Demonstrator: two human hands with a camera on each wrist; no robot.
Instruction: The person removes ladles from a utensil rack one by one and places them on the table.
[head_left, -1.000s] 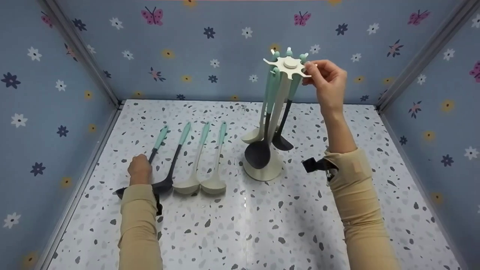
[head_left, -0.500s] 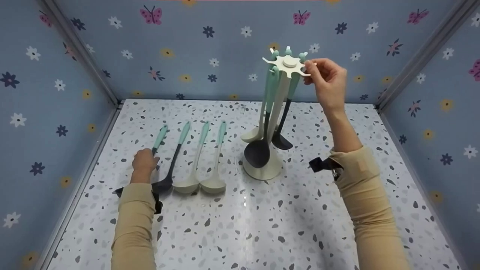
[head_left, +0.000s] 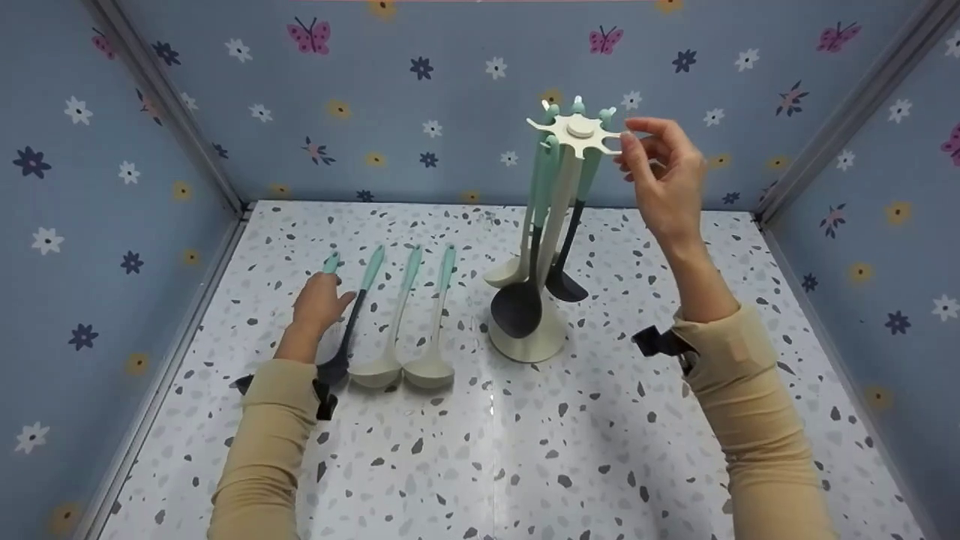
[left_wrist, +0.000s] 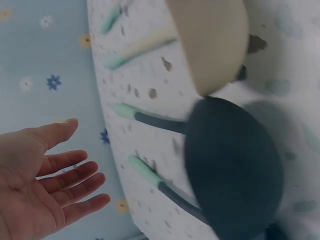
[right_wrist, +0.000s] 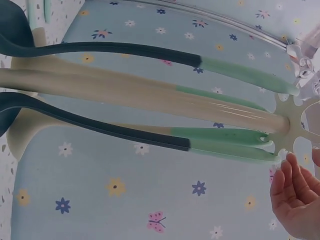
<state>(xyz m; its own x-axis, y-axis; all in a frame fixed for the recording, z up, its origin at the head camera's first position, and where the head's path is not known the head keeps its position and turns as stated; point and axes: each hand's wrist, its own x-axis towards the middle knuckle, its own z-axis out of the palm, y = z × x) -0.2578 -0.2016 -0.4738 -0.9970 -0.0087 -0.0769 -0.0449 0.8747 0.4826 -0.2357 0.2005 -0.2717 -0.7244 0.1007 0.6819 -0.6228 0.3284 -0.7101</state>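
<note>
My left hand point(head_left: 318, 300) is over the leftmost utensil's mint handle point(head_left: 332, 261), palm down. In the left wrist view its fingers point(left_wrist: 75, 191) are loosely extended, holding nothing. The sleeve hides most of that utensil. To its right lie a dark ladle point(head_left: 354, 319) and two cream ladles, one point(head_left: 377, 371) beside the other point(head_left: 429, 370). My right hand point(head_left: 669, 184) pinches the tip of a hook on a cream utensil stand point(head_left: 580, 127). Several mint-handled utensils hang there, including a dark ladle point(head_left: 517, 309), another dark one point(head_left: 568, 286) and a cream one point(head_left: 504, 271).
The stand's round base point(head_left: 529, 346) rests on the speckled white tabletop point(head_left: 450, 465), right of the laid-out row. Blue flowered panels point(head_left: 465, 90) rise at the back and both sides. A black wrist camera point(head_left: 654, 341) sticks out from the right sleeve.
My left hand has moved up along the leftmost utensil towards its handle, its fingers opening out. The right hand has shifted slightly right, out to the hook's tip; the stand stays put.
</note>
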